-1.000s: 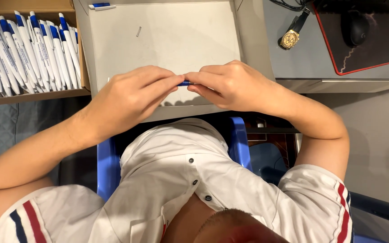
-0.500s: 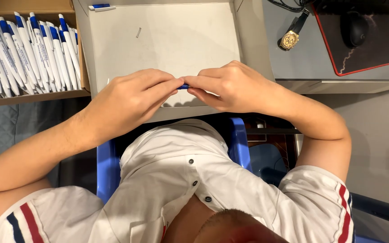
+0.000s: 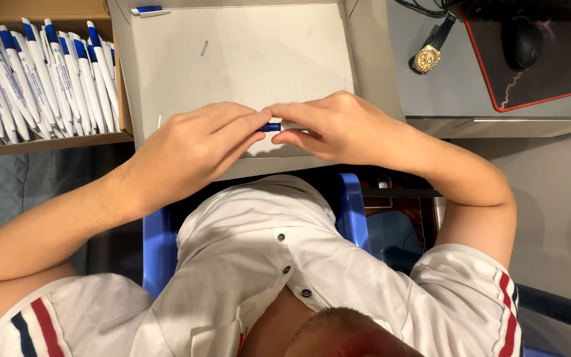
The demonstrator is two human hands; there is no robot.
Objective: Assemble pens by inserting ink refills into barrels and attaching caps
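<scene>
My left hand [image 3: 193, 149] and my right hand [image 3: 332, 125] meet over the near edge of a shallow white cardboard box [image 3: 246, 53]. Between the fingertips of both hands I pinch a small blue pen part [image 3: 271, 127]; only a short piece shows, the rest is hidden by my fingers. A brown box on the left holds several white pens with blue ends [image 3: 41, 79]. One more white and blue pen [image 3: 148, 10] lies at the far edge of the white box.
A gold wristwatch [image 3: 426, 58] lies on the grey desk right of the box. Beyond it a black mouse [image 3: 522, 41] sits on a dark red-edged pad [image 3: 563, 73]. I sit on a blue chair [image 3: 158, 248].
Both hands stay together on the blue pen part; the fingers shift only slightly.
</scene>
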